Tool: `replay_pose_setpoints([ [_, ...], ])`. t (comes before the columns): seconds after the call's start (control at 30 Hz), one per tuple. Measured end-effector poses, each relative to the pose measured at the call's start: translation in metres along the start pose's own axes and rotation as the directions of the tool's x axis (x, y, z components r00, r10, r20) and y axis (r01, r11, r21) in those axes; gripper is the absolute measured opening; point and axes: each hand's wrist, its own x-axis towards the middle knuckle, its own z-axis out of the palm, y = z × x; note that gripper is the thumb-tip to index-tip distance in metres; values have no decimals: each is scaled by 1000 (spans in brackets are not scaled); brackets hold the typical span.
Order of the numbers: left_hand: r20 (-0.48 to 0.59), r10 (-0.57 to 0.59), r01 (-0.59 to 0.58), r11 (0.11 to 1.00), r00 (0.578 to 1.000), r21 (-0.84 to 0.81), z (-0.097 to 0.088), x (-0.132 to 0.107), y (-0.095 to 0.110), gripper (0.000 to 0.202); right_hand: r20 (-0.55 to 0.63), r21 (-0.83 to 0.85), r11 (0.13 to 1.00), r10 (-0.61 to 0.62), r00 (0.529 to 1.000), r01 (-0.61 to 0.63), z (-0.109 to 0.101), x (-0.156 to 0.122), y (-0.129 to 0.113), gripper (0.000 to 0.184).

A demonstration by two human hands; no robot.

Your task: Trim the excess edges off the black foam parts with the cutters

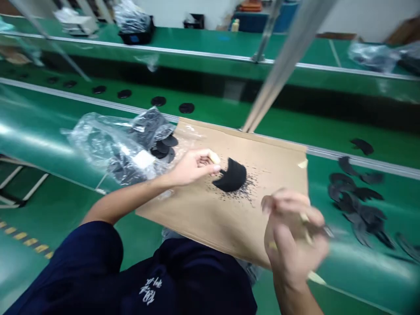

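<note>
A sheet of brown kraft paper (193,214) lies tilted across the green bench. On it sits a black crescent-shaped foam piece (231,177), ringed by a spray of black crumbs (243,192). My left hand (193,167) is curled just left of the crescent, its fingertips pinching a small pale block (215,157). My right hand (292,234) is blurred by motion at the paper's right edge. It seems to grip a thin pale stick (306,229), and the stick's exact shape is hard to tell.
A clear plastic bag (108,148) holding black discs lies left of the paper. Black crescent pieces (356,203) are heaped on the green belt at right. A row of black discs (124,94) lies beyond a metal rail (210,118). Metal posts (278,74) rise behind the paper.
</note>
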Motion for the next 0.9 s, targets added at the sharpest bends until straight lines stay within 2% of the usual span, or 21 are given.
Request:
replay_pose_setpoints([
  [0.03, -11, -3, 3, 1000, 1000, 8, 3, -7, -1, 28, -108, 46, 995, 96, 989, -91, 10, 13, 12, 21],
  [0.07, -23, -10, 10, 1000, 1000, 23, 6, -14, -3, 30, -142, 131, 973, 209, 967, -191, 20, 23, 22, 25],
  [0.1, -30, -15, 16, 999, 999, 41, 7, -19, -6, 31, -94, 191, 943, 295, 951, -274, 29, 31, 32, 30],
  [0.17, -13, -17, 18, 995, 1000, 101, 5, -24, -10, 34, 54, 236, 888, 393, 918, -394, 40, 40, 50, 35],
  [0.23, 25, -34, 25, 954, 999, 298, -9, -22, -14, 35, 82, 277, 841, 462, 883, -465, 43, 45, 69, 40],
  [0.27, 28, -76, 53, 874, 997, 484, -20, -19, -15, 34, 64, 308, 816, 496, 866, -490, 43, 47, 80, 43],
  [0.3, 0, -138, 101, 724, 990, 682, -33, -14, -17, 33, 37, 346, 791, 526, 849, -505, 41, 49, 91, 47],
  [0.33, -63, -198, 160, 520, 978, 839, -47, -8, -19, 31, 11, 384, 767, 554, 833, -515, 40, 53, 101, 51],
  [0.37, -145, -249, 220, 305, 958, 926, -61, -2, -22, 29, -10, 419, 745, 575, 818, -519, 38, 56, 110, 54],
  [0.4, -215, -273, 266, 167, 938, 949, -73, 4, -24, 29, -28, 447, 729, 591, 806, -519, 37, 59, 118, 56],
  [0.43, -266, -289, 299, 76, 919, 951, -83, 10, -27, 30, -43, 468, 717, 602, 797, -517, 37, 61, 123, 56],
  [0.53, -316, -308, 334, 6, 897, 943, -103, 21, -34, 32, -53, 499, 709, 598, 800, -497, 36, 60, 132, 54],
  [0.67, -303, -322, 309, -33, 897, 950, -113, 26, -27, 22, -63, 499, 731, 566, 822, -465, 35, 45, 135, 47],
  [0.7, -283, -320, 292, -22, 904, 956, -113, 25, -23, 16, -74, 499, 735, 563, 823, -458, 36, 42, 136, 46],
  [0.73, -253, -304, 275, 31, 919, 961, -110, 23, -19, 10, -91, 498, 741, 561, 823, -450, 36, 39, 137, 45],
  [0.77, -214, -268, 258, 143, 939, 955, -104, 21, -16, 7, -108, 495, 748, 557, 824, -442, 37, 37, 137, 44],
  [0.8, -175, -209, 236, 314, 962, 920, -95, 18, -15, 11, -122, 489, 756, 552, 825, -434, 39, 35, 137, 43],
  [0.83, -148, -134, 197, 522, 980, 830, -82, 14, -16, 16, -130, 482, 764, 547, 827, -429, 40, 34, 136, 43],
  [0.87, -142, -56, 139, 718, 988, 682, -66, 10, -18, 21, -128, 475, 768, 542, 830, -429, 41, 33, 135, 42],
  [0.9, -155, 5, 75, 862, 988, 501, -48, 7, -22, 25, -116, 472, 769, 540, 834, -432, 42, 32, 133, 41],
])
